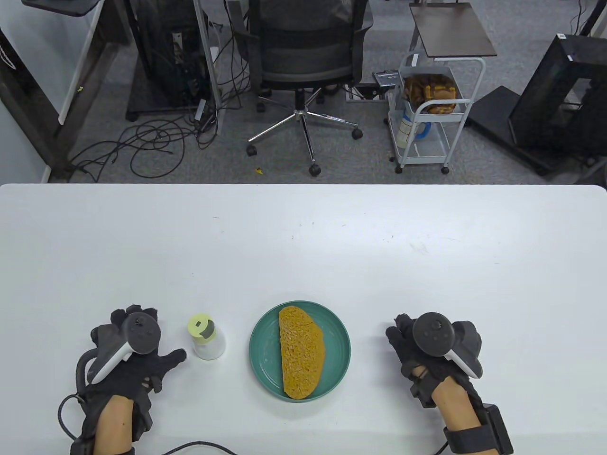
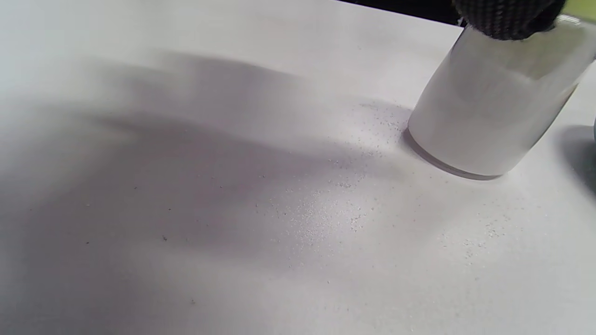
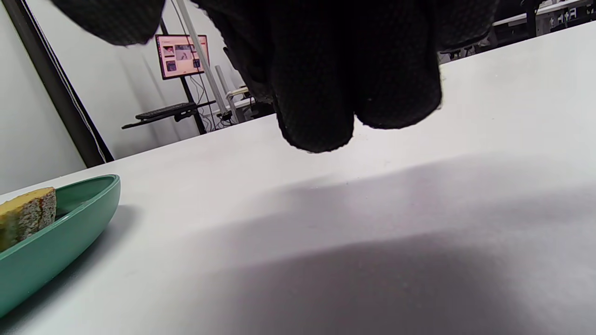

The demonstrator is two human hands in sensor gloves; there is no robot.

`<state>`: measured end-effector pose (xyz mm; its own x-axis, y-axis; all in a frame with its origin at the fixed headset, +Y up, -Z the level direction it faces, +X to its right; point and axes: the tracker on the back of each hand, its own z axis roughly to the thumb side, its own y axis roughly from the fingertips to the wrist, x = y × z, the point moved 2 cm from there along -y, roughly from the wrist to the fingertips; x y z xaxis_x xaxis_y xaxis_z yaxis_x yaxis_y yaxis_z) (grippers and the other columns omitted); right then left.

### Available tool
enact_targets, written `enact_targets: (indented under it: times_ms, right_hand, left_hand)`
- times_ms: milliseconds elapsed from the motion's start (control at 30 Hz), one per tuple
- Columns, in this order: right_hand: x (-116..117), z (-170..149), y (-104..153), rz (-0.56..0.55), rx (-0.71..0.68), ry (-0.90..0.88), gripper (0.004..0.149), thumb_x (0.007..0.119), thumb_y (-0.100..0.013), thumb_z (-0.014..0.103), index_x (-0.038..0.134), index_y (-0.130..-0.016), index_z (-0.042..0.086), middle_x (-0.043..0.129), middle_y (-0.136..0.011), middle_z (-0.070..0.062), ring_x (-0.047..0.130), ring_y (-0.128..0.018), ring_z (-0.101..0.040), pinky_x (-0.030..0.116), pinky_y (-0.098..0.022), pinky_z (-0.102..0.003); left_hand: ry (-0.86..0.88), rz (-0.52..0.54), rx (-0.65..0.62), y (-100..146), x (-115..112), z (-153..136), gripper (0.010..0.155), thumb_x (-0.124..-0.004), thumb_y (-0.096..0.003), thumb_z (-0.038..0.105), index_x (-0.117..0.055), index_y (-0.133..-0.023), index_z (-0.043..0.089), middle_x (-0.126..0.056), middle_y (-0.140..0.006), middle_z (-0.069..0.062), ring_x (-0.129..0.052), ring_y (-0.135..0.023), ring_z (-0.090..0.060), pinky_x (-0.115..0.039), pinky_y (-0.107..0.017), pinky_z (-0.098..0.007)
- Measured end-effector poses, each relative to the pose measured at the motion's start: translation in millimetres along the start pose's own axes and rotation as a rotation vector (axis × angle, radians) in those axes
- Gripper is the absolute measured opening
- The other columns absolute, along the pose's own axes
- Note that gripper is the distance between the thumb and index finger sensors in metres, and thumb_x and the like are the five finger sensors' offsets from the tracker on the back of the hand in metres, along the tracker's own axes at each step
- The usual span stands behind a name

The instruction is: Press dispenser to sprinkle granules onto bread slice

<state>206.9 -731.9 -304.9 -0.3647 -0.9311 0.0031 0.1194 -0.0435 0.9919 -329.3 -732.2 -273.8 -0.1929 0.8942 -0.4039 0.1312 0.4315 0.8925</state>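
We look down on the white desk [image 1: 303, 237] and near its front edge, a touch left of centre, stands the dispenser [image 1: 206, 337], upright, a clear jar of white granules with a pale yellow-green press cap. Just to its left lies the left hand [image 1: 135, 355] in its black glove, fingers loosely spread, the thumb reaching toward the jar and stopping just short of it from above. From the left wrist view we catch one gloved fingertip [image 2: 507, 18] right up against the top of the dispenser [image 2: 489, 107], though whether it truly touches we cannot tell; nothing is wrapped round the jar. Fine granules [image 2: 335, 209] lie scattered over the desk beside its base. Right of the dispenser, close but apart, sits the green plate [image 1: 341, 353] with the bread slice [image 1: 299, 350] lying flat on it, long side running front to back. Over toward the right, well clear of the plate, we have the right hand [image 1: 427, 348], knuckles up, fingers loosely curled together. The right wrist view shows its fingertips [image 3: 316, 116] hanging just above the desk, holding nothing, with the plate rim [image 3: 56, 251] and the bread's cut end [image 3: 28, 209] at the left of that view.
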Motion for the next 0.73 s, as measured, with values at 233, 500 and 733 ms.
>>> enact_targets:
  times_ms: [233, 500, 733]
  right_hand:
    - [-0.4, -1.7, 0.0, 0.001, 0.008, -0.027, 0.057, 0.074, -0.045, 0.042, 0.081, -0.081, -0.001, 0.098, -0.068, -0.026, 0.089, -0.062, -0.051, 0.058, -0.059, -0.069]
    - [-0.9, -1.1, 0.8, -0.005, 0.020, 0.030, 0.057, 0.074, -0.045, 0.042, 0.081, -0.081, -0.002, 0.098, -0.068, -0.027, 0.089, -0.063, -0.052, 0.057, -0.059, -0.070]
    - [4.8, -7.3, 0.2, 0.026, 0.061, 0.050, 0.065, 0.071, -0.045, 0.050, 0.079, -0.083, -0.002, 0.097, -0.070, -0.027, 0.087, -0.064, -0.052, 0.056, -0.060, -0.070]
  left_hand:
    - [-0.003, -0.037, 0.021, 1.4, -1.6, -1.2, 0.104, -0.070, -0.0398, 0.067, -0.004, -0.107, 0.024, 0.006, -0.115, -0.009, 0.012, -0.107, -0.038, 0.009, -0.066, -0.065]
    - [0.004, -0.053, 0.009, 1.6, -2.1, -0.1, 0.103, -0.070, -0.0405, 0.066, -0.003, -0.107, 0.025, 0.005, -0.115, -0.009, 0.013, -0.107, -0.037, 0.010, -0.066, -0.065]
    - [-0.017, -0.005, -0.017, 3.3, -0.1, 4.6, 0.100, -0.070, -0.0401, 0.067, -0.006, -0.108, 0.030, 0.004, -0.116, -0.008, 0.013, -0.107, -0.037, 0.009, -0.066, -0.064]
